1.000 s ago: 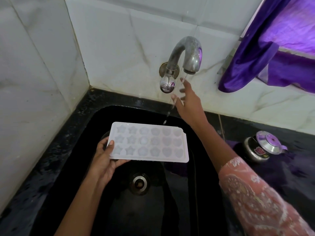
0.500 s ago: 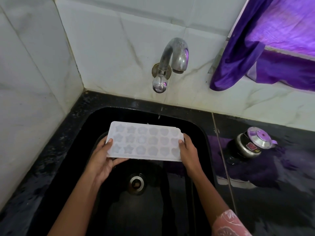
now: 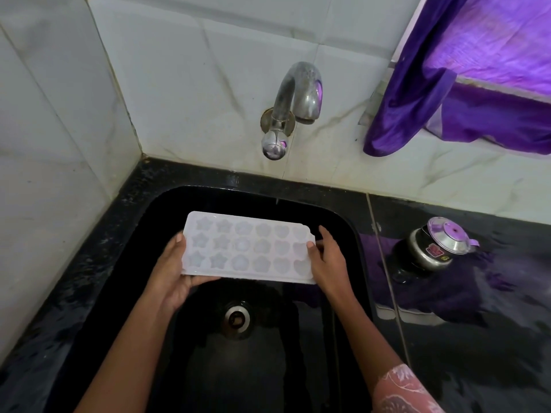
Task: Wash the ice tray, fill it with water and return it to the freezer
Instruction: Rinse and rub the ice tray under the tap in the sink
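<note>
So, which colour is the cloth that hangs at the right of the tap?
Purple, with a shiny look; the cloth shows best in the head view.

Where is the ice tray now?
Head view, centre: the ice tray is over the black sink, nearer than the tap, left hand and right hand holding its ends.

There is one white plastic ice tray (image 3: 247, 248), and it has eighteen shaped cavities, in three rows of six. Two bare hands are in view, one left hand (image 3: 171, 275) and one right hand (image 3: 328, 260). There is one curved metal tap (image 3: 293, 99), one black sink basin (image 3: 268, 368) with one round metal drain (image 3: 237, 319), one small lidded steel pot (image 3: 435, 248), one purple cloth (image 3: 447, 84) and one pink patterned sleeve (image 3: 402, 391).
</note>
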`<state>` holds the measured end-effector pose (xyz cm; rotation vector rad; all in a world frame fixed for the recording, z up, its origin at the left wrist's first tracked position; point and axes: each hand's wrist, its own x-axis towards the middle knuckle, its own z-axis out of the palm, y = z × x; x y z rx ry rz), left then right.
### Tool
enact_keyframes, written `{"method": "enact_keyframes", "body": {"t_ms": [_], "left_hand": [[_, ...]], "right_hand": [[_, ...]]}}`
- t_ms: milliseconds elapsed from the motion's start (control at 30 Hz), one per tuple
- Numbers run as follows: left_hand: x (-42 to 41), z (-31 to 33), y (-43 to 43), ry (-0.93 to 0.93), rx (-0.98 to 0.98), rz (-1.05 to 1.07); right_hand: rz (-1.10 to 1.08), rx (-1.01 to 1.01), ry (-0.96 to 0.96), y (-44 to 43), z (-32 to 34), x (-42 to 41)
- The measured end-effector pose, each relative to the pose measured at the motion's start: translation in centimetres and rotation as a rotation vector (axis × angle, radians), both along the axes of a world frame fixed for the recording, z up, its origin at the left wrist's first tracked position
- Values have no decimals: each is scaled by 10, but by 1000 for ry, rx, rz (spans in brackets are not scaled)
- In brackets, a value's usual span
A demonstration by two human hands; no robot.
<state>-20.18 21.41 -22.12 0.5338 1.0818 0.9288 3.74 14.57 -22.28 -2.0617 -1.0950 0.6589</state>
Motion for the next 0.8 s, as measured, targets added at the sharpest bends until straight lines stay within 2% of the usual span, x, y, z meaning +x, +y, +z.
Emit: {"method": "enact_keyframes", "body": {"t_ms": [133,233,567,800], "left_hand": [[-2,3,-1,8,24,20],[0,5,-2,0,28,43],[-2,6,-3,-5,41,44],[-3,3,-3,-4,26,55]], "right_hand": [[159,48,-407,3,11,2],[293,-22,-569,7,17,1],[361,-135,-728,16,18,-1],[353,-144,-604,16,16,-1]]}}
